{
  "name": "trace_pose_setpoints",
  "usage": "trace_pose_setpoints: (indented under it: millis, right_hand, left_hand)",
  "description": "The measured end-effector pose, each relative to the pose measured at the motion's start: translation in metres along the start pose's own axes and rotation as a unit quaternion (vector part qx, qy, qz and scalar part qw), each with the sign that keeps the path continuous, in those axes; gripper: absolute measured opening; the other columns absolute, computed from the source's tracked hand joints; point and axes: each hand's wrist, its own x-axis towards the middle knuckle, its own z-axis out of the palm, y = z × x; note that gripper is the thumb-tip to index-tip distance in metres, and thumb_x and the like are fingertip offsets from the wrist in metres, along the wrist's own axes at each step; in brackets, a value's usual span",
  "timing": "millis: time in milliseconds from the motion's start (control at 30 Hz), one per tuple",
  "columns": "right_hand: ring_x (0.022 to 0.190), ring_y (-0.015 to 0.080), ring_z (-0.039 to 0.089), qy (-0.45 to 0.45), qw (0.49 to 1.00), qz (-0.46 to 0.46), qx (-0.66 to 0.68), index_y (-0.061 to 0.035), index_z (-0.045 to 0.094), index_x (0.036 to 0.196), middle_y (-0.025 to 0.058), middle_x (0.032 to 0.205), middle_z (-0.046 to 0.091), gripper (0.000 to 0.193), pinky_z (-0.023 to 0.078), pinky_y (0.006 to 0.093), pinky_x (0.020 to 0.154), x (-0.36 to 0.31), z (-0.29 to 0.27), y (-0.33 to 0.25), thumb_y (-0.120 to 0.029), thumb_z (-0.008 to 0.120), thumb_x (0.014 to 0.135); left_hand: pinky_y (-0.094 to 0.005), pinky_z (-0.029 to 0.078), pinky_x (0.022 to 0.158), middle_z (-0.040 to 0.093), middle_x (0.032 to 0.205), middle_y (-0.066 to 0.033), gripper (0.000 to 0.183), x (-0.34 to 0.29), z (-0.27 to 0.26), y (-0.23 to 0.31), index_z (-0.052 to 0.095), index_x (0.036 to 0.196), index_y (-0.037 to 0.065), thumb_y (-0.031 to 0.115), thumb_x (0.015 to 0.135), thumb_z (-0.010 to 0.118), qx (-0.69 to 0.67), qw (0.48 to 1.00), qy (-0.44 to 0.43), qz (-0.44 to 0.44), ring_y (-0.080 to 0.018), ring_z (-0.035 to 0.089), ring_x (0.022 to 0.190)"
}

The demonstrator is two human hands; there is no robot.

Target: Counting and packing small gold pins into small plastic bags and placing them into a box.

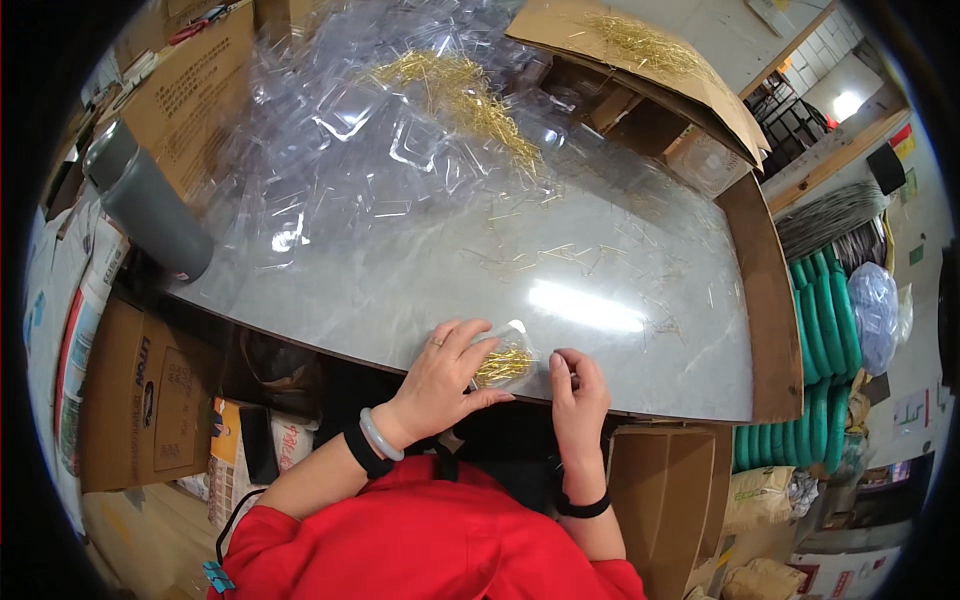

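Note:
My left hand point(450, 375) rests at the table's near edge, its thumb and fingers closed around a small clear plastic blister case point(518, 338). Inside the case lies a bunch of thin gold pins point(505, 366). Just to the right of it, my right hand point(580, 390) has its fingers curled in with thumb and forefinger together. Whatever those fingers may pinch is too small to make out. More gold pins point(570, 258) lie scattered on the grey tabletop point(400, 290) beyond my hands.
A heap of empty clear plastic cases point(330, 130) covers the far left, topped by a pile of gold pins point(455, 95). A grey tumbler point(150, 205) stands at the left edge. Far right is a cardboard box point(640, 50) with pins on top; a cardboard wall point(770, 310) borders the right.

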Motion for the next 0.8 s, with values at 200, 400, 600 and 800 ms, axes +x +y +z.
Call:
trace_pose_setpoints:
  millis: [200,400,600,800]
  right_hand:
    - [0.068,0.0168,0.059,-0.09,0.995,-0.035,-0.021,-0.0007,0.07,0.093,0.0082,0.082,0.06,0.013,0.048,0.0302,0.064,0.015,0.0,0.003,-0.014,0.071,0.093]
    - [0.069,0.018,0.06,-0.057,0.994,-0.092,0.003,-0.0013,0.069,0.09,0.009,0.083,0.062,0.006,0.049,0.031,0.063,0.026,-0.002,0.004,-0.007,0.071,0.09]
    - [0.073,0.026,0.064,-0.16,0.971,-0.175,-0.027,-0.0022,0.071,0.097,0.0112,0.087,0.064,0.009,0.051,0.0355,0.065,0.027,0.002,-0.006,-0.007,0.071,0.09]
    - [0.123,0.0362,0.054,-0.131,0.929,-0.317,-0.138,-0.0031,0.066,0.116,0.015,0.126,0.062,0.029,0.044,0.0445,0.102,0.01,0.01,-0.015,-0.013,0.07,0.089]
  left_hand:
    - [-0.0455,0.045,0.101,0.054,0.128,-0.0169,0.062,-0.003,0.005,-0.006,0.06,0.122,-0.001,0.036,0.078,0.082,-0.017,1.0,0.0,0.006,-0.0386,0.05,0.119]
    - [-0.0459,0.044,0.101,0.054,0.127,-0.0174,0.061,-0.005,0.006,-0.005,0.058,0.122,-0.001,0.033,0.078,0.082,-0.036,0.999,0.005,-0.002,-0.039,0.051,0.118]
    - [-0.0456,0.044,0.102,0.054,0.128,-0.0183,0.06,-0.005,0.006,-0.008,0.058,0.123,-0.001,0.031,0.079,0.081,-0.043,0.999,0.003,0.007,-0.0388,0.053,0.116]
    - [-0.045,0.045,0.105,0.054,0.132,-0.0204,0.061,-0.007,0.005,-0.008,0.056,0.125,-0.004,0.026,0.079,0.081,-0.073,0.997,0.014,0.002,-0.0391,0.053,0.121]
